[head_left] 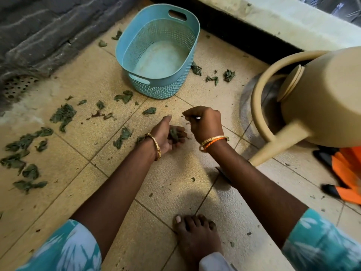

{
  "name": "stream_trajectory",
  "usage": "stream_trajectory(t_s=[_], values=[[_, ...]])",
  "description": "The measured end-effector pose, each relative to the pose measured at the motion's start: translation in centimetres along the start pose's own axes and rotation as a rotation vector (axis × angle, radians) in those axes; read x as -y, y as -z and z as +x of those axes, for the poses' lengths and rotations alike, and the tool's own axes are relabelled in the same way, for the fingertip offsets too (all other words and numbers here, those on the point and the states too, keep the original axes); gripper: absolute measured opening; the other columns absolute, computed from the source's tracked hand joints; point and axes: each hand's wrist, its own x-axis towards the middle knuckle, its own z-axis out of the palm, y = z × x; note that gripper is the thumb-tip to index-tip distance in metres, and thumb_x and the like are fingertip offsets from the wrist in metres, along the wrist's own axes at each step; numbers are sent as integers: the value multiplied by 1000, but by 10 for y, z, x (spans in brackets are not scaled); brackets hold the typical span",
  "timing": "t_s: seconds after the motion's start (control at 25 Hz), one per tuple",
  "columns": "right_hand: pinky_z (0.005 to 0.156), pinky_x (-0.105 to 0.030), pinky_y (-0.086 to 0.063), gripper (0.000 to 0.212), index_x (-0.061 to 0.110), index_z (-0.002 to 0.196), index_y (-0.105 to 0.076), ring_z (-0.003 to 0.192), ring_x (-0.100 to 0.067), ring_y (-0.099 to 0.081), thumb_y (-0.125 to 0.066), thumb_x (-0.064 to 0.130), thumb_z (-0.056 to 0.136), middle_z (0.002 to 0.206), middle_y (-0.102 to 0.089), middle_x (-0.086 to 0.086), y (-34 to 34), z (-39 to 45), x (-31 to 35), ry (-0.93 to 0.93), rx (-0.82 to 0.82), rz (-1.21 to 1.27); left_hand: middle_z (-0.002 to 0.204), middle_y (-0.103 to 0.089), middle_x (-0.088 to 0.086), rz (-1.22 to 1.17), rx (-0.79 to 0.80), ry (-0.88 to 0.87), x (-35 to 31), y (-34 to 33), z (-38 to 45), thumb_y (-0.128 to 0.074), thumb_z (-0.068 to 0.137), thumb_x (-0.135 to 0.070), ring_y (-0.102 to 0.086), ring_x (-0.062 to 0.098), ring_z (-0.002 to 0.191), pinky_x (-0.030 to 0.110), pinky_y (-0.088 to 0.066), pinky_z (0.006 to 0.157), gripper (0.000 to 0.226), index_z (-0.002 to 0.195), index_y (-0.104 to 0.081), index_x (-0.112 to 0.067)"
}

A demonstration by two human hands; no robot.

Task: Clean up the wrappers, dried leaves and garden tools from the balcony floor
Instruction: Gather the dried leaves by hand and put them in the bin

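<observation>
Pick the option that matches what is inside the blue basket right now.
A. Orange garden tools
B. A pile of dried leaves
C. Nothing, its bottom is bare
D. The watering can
C. The blue basket shows only its pale bare bottom, while the dried leaves lie scattered on the tiled floor and a few sit in the cupped left hand; the watering can stands on the floor to the right.
</observation>
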Motion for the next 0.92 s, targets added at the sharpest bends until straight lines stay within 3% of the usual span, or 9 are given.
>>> stream_trajectory(t_s=[0.12, 0.24, 0.28, 0.32, 0.4, 0.48, 0.56, 0.72, 0.92], values=[[87, -30, -49, 41, 10, 123, -61, 100, -24, -65, -57, 0, 84, 104, -70, -10, 6, -63, -6, 61, 70, -112, 57, -59, 4, -183, 85, 24, -4, -12, -4, -33, 98, -49, -59, 16, 52, 19, -46, 46, 52, 81, -57, -7], [96, -10, -25, 92, 25, 150, -10, 119, -22, -56, -66, 30, 77, 120, -57, 4, 9, -122, -34, 33, 165, -53, 59, -61, 4, -233, 123, 53, -5, -23, 0, -35, 99, -41, -59, 16, 58, 20, -45, 49, 44, 74, -57, -12], [93, -3, -27, 80, 29, 148, -18, 116, -24, -57, -64, 29, 82, 109, -30, 19, 18, -103, -50, 60, 109, -57, 50, -56, 1, -217, 100, 45, -6, -25, 2, -35, 100, -35, -53, 12, 48, 17, -40, 44, 42, 68, -51, -14], [77, 2, -26, 57, 28, 138, -35, 109, -26, -59, -60, 25, 88, 79, -48, 1, 22, -69, -44, 124, 43, -190, 41, -47, -3, -198, 74, 36, -8, -25, 6, -36, 101, -31, -43, 9, 37, 14, -31, 37, 41, 63, -43, -17], [74, -6, -26, 38, 17, 125, -49, 112, -27, -51, -59, 26, 89, 110, -55, -8, 25, 36, -22, -74, 11, -204, 37, -32, -8, -163, 62, 28, -15, -21, 11, -38, 100, -26, -26, 6, 29, 11, -17, 30, 42, 59, -32, -20], [105, -28, -31, 54, 14, 131, -46, 129, -29, -35, -64, 36, 85, 139, -39, -12, 31, 75, -53, -248, -88, -179, 37, -24, -8, -108, 54, 25, -21, -12, 12, -43, 96, -26, -19, 6, 28, 10, -13, 30, 44, 55, -26, -21], [111, -43, -28, 73, 14, 138, -38, 137, -32, -21, -69, 44, 79, 151, -21, -14, 37, 92, -66, -307, -50, -182, 36, -20, -8, -62, 34, 21, -25, -3, 12, -45, 92, -27, -16, 7, 27, 8, -12, 32, 48, 50, -24, -22], [112, -50, -23, 88, 17, 144, -28, 140, -36, -13, -70, 52, 74, 154, -13, -15, 42, 127, -72, -357, 54, -257, 35, -21, -8, -22, 43, 21, -33, 10, 17, -35, 99, -32, -17, 6, 25, 7, -11, 32, 47, 54, -25, -21], [102, -35, -35, 37, 12, 127, -53, 128, -34, -36, -52, 26, 93, 136, -42, -14, 10, 115, -68, -24, 61, -405, 36, -28, -7, -74, 22, -24, -36, 18, 28, -35, 103, -33, -23, 5, 26, 8, -15, 29, 43, 63, -33, -17]])
